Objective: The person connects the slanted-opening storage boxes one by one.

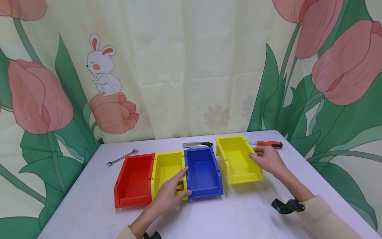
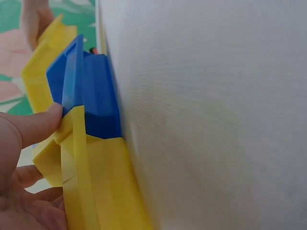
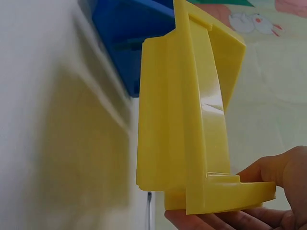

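My right hand (image 1: 268,160) grips the right wall of a yellow bin (image 1: 238,161), thumb inside and fingers outside. The bin tilts above the table, its shadow below it in the right wrist view. To the left stand a red bin (image 1: 134,181), a second yellow bin (image 1: 167,164) and a blue bin (image 1: 204,172), side by side. Over the front of the standing yellow bin lies my left hand (image 1: 168,196). Its index finger stretches along the seam with the blue bin, and its thumb (image 2: 45,122) touches the front of that seam. Other fingers reach inside the yellow bin.
A wrench (image 1: 122,158) lies behind the red bin at the left. Behind the blue bin is a utility knife (image 1: 197,145). An orange-handled screwdriver (image 1: 268,143) lies at the back right, partly behind the held bin. A printed curtain (image 1: 191,66) hangs along the table's back edge.
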Demonstrator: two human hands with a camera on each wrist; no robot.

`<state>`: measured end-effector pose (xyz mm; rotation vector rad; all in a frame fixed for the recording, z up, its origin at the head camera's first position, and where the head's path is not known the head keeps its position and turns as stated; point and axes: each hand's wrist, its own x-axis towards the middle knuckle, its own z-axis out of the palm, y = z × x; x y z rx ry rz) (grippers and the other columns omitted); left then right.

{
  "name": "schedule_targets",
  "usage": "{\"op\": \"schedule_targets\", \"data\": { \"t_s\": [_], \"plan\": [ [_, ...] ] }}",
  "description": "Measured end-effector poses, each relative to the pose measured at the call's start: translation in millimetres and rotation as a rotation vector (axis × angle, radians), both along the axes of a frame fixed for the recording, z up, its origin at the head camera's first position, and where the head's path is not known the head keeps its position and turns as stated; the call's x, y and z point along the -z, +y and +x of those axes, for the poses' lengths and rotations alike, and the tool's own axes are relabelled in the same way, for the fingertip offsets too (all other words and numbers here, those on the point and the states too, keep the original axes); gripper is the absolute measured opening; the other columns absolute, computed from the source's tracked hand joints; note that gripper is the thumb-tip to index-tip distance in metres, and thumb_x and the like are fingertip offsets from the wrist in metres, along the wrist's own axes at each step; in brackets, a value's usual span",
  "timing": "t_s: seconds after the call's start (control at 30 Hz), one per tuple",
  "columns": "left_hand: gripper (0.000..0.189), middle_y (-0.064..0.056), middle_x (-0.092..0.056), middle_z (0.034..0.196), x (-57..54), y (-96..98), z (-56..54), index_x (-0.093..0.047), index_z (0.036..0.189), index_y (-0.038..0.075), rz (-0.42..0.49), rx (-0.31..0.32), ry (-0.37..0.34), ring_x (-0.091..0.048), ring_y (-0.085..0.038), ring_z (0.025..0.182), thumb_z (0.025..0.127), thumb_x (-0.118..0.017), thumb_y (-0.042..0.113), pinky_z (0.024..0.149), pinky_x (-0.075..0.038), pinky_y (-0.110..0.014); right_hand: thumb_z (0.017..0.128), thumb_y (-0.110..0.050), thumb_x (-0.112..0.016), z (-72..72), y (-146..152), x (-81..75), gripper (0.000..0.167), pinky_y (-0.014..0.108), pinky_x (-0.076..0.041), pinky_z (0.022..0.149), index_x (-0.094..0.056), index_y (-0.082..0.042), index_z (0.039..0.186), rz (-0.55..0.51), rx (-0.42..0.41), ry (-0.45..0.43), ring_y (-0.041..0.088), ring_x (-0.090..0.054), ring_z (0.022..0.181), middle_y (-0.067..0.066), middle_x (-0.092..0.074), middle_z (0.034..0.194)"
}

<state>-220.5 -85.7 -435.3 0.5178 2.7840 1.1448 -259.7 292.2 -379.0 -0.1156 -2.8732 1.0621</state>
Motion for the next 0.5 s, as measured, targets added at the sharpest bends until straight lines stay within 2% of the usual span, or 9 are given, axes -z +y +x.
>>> {"op": "schedule_targets", "data": {
  "t_s": [0.23, 0.5],
  "plan": [
    [0.088, -0.011, -0.046, 0.167, 0.4, -2.1, -0.9, -0.033, 0.167, 0.030, 0.005, 0.019, 0.010, -0.064, -0.038, 0.137, 0.094, -0.081, 0.024, 0.102, -0.062, -0.049, 0.102, -0.021, -0.069, 4.5, -7.9, -12.8, 0.049, 0.045, -0.067, 0.089, -0.062, 0.011, 0.137, -0.005, -0.011, 0.013, 0.040, -0.074, 0.107, 0.033, -0.070, 0.130],
    [0.088, -0.011, -0.047, 0.166, 1.2, -3.1, -1.7, -0.033, 0.167, 0.031, 0.017, 0.026, 0.002, -0.066, -0.037, 0.135, 0.094, -0.081, 0.025, 0.101, -0.062, -0.048, 0.102, -0.020, -0.069, 6.8, -11.9, -15.8, 0.049, 0.045, -0.067, 0.089, -0.061, 0.013, 0.137, -0.002, -0.004, 0.015, 0.040, -0.075, 0.107, 0.035, -0.069, 0.129]
  ]
}}
